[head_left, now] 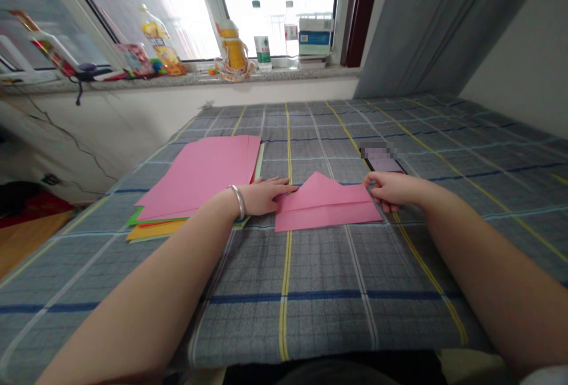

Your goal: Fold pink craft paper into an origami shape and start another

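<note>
Between your two hands in the head view, the folded pink paper [326, 206] lies on the plaid cloth [319, 326], its pointed part facing the window and a straight band along the side nearest you. Your left hand [266, 194] is spread, palm down, its fingertips on the paper's left end; it grips nothing. Your right hand [387, 188] has its fingers curled at the right end; you touch the edge there, but I cannot tell whether you pinch it.

Expect the sheet to weigh next to nothing. It should be thin and easily creased, a little stiffer where it is doubled, and apt to slide on the cloth unless you press one end. Take it lightly by the two short ends, or hold it down flat along the band; the single point looks the easiest part to bend.

Left of it sits a stack of coloured sheets [208, 175], with no print that you can make out. The phone [384, 161] beyond your right hand is partly masked, its screen unreadable. On the window sill [195, 79], the yellow-labelled bottle [160, 42], the green-labelled bottle [262, 52] and the blue-and-white box [314, 39] carry lettering too blurred to read, so you get no sure brand.
</note>
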{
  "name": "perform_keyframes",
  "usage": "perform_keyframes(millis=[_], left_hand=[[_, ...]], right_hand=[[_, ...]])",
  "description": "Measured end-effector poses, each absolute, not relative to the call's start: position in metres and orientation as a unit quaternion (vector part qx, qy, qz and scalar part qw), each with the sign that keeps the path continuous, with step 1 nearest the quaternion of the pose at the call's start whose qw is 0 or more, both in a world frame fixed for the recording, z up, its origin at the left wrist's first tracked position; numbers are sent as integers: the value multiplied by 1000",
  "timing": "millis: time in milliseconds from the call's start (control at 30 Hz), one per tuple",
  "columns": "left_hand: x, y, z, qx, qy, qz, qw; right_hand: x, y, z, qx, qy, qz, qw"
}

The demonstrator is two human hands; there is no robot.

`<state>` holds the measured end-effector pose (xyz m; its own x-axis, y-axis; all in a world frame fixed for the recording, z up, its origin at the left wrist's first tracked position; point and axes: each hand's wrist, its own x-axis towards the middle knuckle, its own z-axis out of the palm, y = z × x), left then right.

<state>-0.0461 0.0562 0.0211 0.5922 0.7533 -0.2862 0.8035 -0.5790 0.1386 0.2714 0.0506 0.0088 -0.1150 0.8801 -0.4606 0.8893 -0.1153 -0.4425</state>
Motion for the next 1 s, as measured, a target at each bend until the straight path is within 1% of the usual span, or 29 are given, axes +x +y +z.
perform_keyframes(millis=[167, 333, 433, 600, 667, 733, 867, 933, 1000], left_hand=[[-33, 51, 15, 864, 485, -30, 129], [-16, 38, 4, 867, 497, 30, 17], [-11, 35, -4, 871, 489, 50, 4], [-9, 37, -8, 872, 486, 63, 12], [-9, 37, -7, 868, 489, 86, 2], [-9, 36, -4, 862, 489, 129, -26], [-7, 32, 2, 858, 463, 206, -79], [-6, 30, 5, 875, 428, 211, -79], [-5, 28, 5, 900, 383, 195, -71]], right_hand=[[260, 49, 10, 674, 671, -307, -39], [252, 48, 6, 651, 723, -215, -80], [249, 51, 1, 649, 729, -197, -95], [251, 54, -3, 615, 737, -256, -112], [252, 54, -3, 606, 731, -284, -133], [251, 52, -3, 602, 707, -323, -184], [240, 50, -5, 598, 619, -401, -315], [233, 49, -4, 614, 575, -418, -343], [226, 46, -2, 623, 542, -446, -345]])
